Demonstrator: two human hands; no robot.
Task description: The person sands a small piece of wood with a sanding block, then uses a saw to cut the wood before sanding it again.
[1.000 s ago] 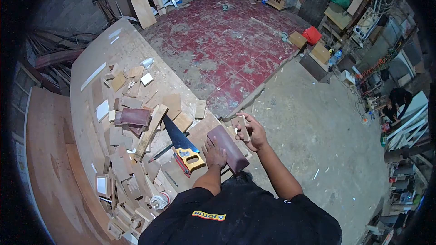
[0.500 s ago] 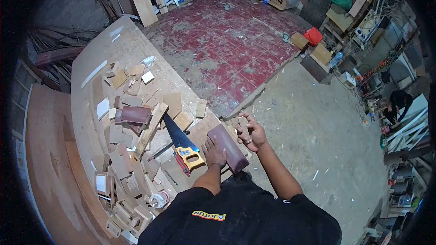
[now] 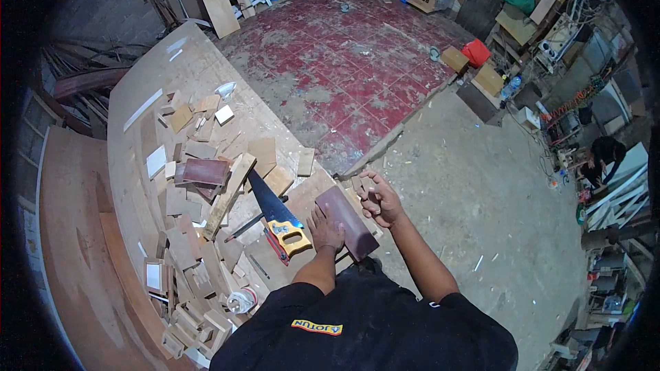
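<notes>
A reddish-brown wooden board (image 3: 349, 227) lies slantwise at the bench's near edge. My left hand (image 3: 326, 233) rests along its left side, fingers stretched out and spread. My right hand (image 3: 383, 203) is raised just beyond the board's right side, fingers curled around a small flat tan-brown piece (image 3: 359, 185). Part of that piece is hidden by the fingers, and I cannot tell its material. Left of my left hand lies a handsaw (image 3: 275, 209) with a yellow handle, its dark blade pointing away. A red-handled tool (image 3: 276, 246) sits beside the saw handle.
Wood offcuts (image 3: 182, 247) crowd the workbench (image 3: 137, 151), along with a wooden strip (image 3: 230, 196) and a clear bottle (image 3: 240, 301). Beyond the bench is a red tiled floor (image 3: 323, 62); concrete (image 3: 467, 185) lies to the right. Another person (image 3: 605, 160) crouches at far right.
My right hand's fingers have shifted on the small piece, curling more over it. The board looks slightly moved to the right; my left hand stays beside it.
</notes>
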